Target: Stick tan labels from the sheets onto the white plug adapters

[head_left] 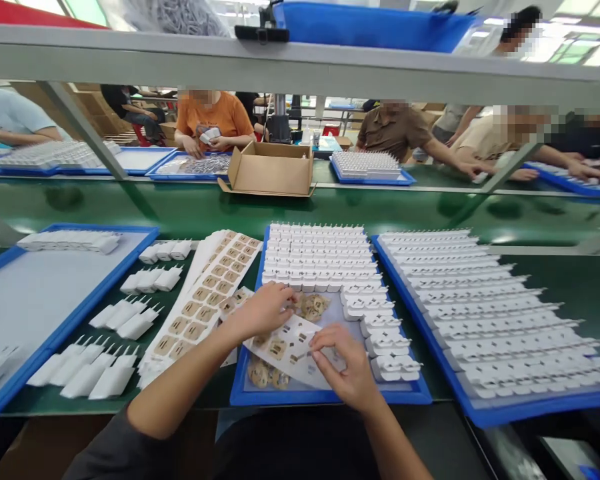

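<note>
A white sheet of tan label stickers [277, 348] lies slantwise across the middle blue tray [330, 398], with some stickers gone from it. My left hand [266, 311] is over the sheet's upper edge, fingers curled beside a heap of tan pieces [314, 306]. Whatever those fingertips hold is hidden. At the sheet's right side, my right hand [347, 365] has thumb and index finger brought together; anything pinched there is too small to make out. Rows of white plug adapters [320, 257], pins up, fill the tray's back, and shorter rows run down its right side.
Stacked sticker sheets [200, 293] lie left of the middle tray, beside loose white adapters [107, 377]. Another blue tray [75, 280] stands farther left, and a full one [500, 417] at right. A shelf beam [300, 63] crosses above. Beyond the green belt [190, 207], several people work near a cardboard box [270, 170].
</note>
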